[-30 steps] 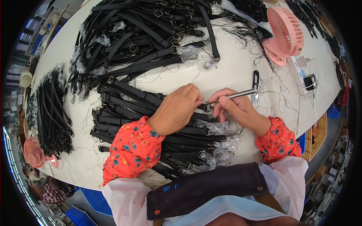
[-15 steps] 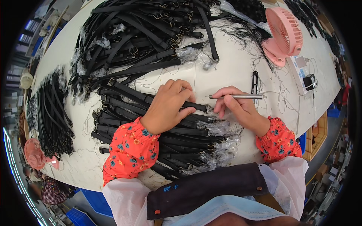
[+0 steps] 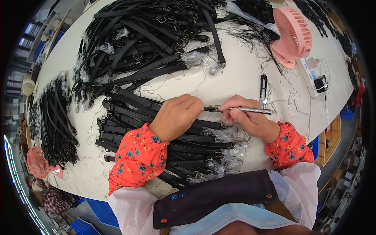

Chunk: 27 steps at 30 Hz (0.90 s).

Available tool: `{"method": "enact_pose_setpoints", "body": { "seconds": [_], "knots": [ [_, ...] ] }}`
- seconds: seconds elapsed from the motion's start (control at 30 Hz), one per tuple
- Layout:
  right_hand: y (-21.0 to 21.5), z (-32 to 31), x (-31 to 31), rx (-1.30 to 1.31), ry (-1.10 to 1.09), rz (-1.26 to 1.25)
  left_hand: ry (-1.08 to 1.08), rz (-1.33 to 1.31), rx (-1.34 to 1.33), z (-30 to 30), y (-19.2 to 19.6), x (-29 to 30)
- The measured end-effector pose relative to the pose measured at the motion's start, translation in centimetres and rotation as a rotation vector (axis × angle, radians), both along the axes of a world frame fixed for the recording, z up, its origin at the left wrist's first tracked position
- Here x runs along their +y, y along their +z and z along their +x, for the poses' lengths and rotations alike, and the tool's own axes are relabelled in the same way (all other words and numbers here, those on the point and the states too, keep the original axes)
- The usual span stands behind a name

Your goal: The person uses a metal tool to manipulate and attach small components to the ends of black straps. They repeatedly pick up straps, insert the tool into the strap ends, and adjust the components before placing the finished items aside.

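Observation:
My left hand (image 3: pixel 177 116) is closed round a black strap (image 3: pixel 210 109), whose end pokes out past the fingertips towards my other hand. In my right hand (image 3: pixel 250 120) I grip a slim silver pen-shaped tool (image 3: pixel 256 111), its tip pointing left at the strap's end. Right-hand fingertips are at that end too; whether they pinch it I cannot tell. Under and below my left hand lies a row of black buckled straps (image 3: pixel 192 149), with clear plastic wrap (image 3: pixel 231 154) bunched about their right ends.
A big heap of black straps (image 3: pixel 137 39) covers the table's far left. Another bundle (image 3: pixel 56 121) lies at the left. Beyond my right hand are a black utility knife (image 3: pixel 263 90), a pink fan (image 3: pixel 291 35), a white box (image 3: pixel 309 78) and loose black threads.
My left hand has closed round the strap and lifted its end to the tool tip. My right hand has lowered slightly, bringing the tool down with it.

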State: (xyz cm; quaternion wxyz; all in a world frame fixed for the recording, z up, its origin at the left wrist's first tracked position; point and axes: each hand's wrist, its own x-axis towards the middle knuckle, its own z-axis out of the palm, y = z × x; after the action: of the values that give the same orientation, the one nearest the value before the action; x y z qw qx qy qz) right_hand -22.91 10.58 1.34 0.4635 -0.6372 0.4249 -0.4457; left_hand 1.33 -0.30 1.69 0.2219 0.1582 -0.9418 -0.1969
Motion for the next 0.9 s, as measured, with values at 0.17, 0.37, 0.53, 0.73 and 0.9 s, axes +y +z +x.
{"method": "enact_pose_setpoints", "body": {
  "seconds": [0.17,0.37,0.53,0.73,0.9],
  "knots": [
    [0.5,0.1,0.0,0.064,0.012,0.000,-0.033,-0.039,0.048,0.0,-0.7,-0.1],
    [0.9,0.3,-0.2,0.149,0.016,-0.084,-0.035,-0.055,0.023,0.0,-0.1,0.1],
    [0.7,0.4,-0.3,0.168,0.019,-0.106,-0.047,-0.109,0.030,-0.1,0.0,0.2],
    [0.5,0.3,0.2,0.118,-0.021,0.009,-0.056,-0.110,0.021,-0.1,0.3,0.3],
    [0.7,0.4,0.0,0.132,-0.006,0.047,-0.060,-0.126,0.013,-0.1,0.2,0.3]
  ]
}}
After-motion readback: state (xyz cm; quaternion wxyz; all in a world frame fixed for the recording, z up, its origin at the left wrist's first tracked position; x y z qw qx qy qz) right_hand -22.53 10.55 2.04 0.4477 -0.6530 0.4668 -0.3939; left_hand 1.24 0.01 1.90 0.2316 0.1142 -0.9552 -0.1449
